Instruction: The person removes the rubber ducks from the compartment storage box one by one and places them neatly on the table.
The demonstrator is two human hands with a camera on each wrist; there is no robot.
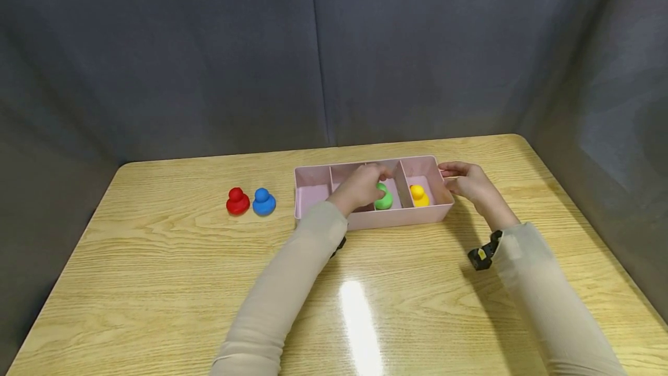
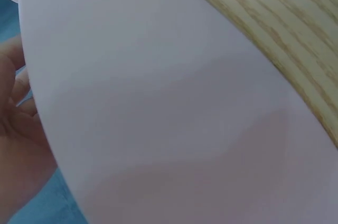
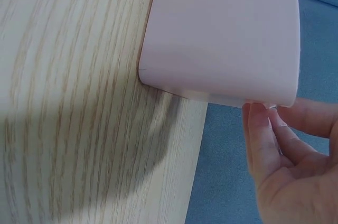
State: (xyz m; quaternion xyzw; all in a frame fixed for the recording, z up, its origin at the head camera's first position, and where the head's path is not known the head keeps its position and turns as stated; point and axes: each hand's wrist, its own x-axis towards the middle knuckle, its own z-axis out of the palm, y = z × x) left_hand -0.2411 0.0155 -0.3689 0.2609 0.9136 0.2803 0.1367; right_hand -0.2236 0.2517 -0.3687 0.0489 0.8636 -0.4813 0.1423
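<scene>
The left hand (image 1: 362,186) was over the pink box (image 1: 396,218), thumb and forefinger bent about the green toy (image 1: 385,201); whether they pinched it or only touched it could not be told, and the left wrist view hid the toy behind the box wall. The green toy was just under those fingertips, in the compartment third from the box's left end. To the right of that hand, past one divider (image 1: 403,185), the yellow toy (image 1: 420,196) sat in the end compartment with no finger on it.

The right hand (image 1: 474,183) was farther right, just beyond that end. It held no toy; its fingers were fairly straight, the tips against the outside of the end wall, as if to steady the box. A black device (image 1: 481,257) showed at its wrist.

Well to the left of the left hand, outside the box, the blue toy (image 1: 264,204) and, a little farther off, the red toy (image 1: 238,204) stood side by side on the wooden table (image 1: 156,283).

Judged by that layout, the yellow toy was already placed, the green one was inside but not clear of the hand, and the blue and red ones were left outside. Beyond both hands hung a dark grey curtain (image 1: 219,62).
</scene>
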